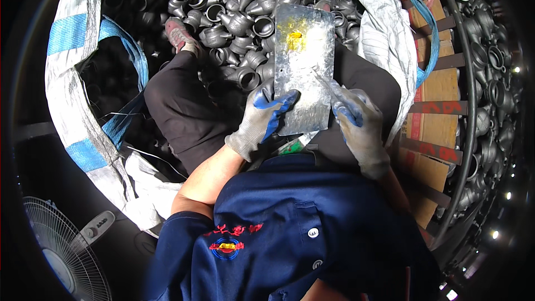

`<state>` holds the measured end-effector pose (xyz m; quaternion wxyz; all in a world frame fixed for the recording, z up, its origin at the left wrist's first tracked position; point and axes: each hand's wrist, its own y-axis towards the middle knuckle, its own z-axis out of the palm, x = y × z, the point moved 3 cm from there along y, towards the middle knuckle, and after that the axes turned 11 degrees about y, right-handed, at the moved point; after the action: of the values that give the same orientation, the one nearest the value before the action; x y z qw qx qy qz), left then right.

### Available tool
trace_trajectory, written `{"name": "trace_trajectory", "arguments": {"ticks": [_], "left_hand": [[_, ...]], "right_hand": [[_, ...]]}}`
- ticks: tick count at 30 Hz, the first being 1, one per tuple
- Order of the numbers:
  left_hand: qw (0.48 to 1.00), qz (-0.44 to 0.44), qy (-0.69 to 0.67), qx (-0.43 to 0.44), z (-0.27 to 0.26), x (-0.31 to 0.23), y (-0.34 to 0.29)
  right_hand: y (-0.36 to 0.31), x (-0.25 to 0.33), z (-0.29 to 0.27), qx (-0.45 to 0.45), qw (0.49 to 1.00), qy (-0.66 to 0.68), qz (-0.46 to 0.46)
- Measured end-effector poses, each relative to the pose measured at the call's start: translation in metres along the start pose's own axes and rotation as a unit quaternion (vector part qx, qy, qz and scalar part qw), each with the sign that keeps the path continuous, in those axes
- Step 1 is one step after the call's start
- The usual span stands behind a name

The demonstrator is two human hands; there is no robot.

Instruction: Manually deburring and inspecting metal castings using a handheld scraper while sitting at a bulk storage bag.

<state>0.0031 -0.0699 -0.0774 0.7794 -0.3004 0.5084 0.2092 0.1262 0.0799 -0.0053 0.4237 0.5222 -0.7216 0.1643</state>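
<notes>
A flat rectangular metal plate (304,108), scuffed and shiny with a yellow smear near its far end, lies tilted over my lap. My left hand (261,114), in a grey glove with blue patches, grips its near left edge, thumb on top. My right hand (358,120), gloved the same way, is closed beside the right edge. From its fingers a thin grey tool (321,76) seems to reach over the plate's face; glare blurs its exact kind.
Many dark grey cast metal fittings (237,22) lie heaped beyond my knees inside a white woven bulk bag (69,95) with blue straps. A slatted metal crate (437,108) lined with cardboard stands at right, more fittings (493,95) past it. A fan (64,256) is at lower left.
</notes>
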Motion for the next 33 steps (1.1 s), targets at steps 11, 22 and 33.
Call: {"name": "trace_trajectory", "arguments": {"ticks": [11, 22, 33], "left_hand": [[0.995, 0.008, -0.077, -0.063, 0.006, 0.003, -0.005], [0.995, -0.009, -0.085, -0.051, 0.006, 0.006, -0.003], [0.998, -0.024, -0.046, -0.026, -0.004, 0.015, 0.001]], "right_hand": [[0.002, -0.004, 0.014, -0.021, 1.0, 0.022, -0.008], [0.003, -0.002, 0.021, -0.012, 1.0, -0.019, -0.013], [0.006, -0.024, 0.02, 0.034, 0.958, 0.247, 0.142]]}}
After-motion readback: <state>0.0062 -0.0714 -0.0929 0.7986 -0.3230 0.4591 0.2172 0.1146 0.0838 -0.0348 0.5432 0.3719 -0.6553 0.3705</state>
